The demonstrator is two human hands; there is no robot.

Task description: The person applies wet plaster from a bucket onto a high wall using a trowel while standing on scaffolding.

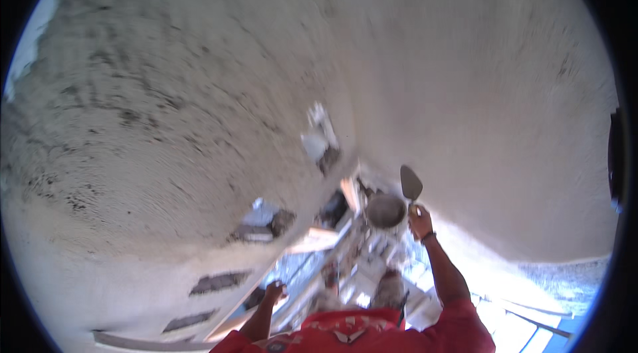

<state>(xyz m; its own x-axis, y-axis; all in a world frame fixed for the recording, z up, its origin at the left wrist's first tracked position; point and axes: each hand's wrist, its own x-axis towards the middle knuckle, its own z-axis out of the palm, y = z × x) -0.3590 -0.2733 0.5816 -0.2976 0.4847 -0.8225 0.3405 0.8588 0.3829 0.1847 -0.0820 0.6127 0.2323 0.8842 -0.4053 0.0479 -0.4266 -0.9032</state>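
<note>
Head view: right arm stretched up and forward, red sleeve at shoulder, dark band at wrist. Right hand (419,222) closed around handle of trowel (411,184), pointed blade upright above fist, close to plastered wall (465,87). Round grey pan (386,211) just left of trowel, touching or nearly so; support hidden. Left arm bent low, left hand (274,292) near pale wooden plank (249,310); grip too small and blurred to tell. Scaffold boards (525,320) lower right.
</note>
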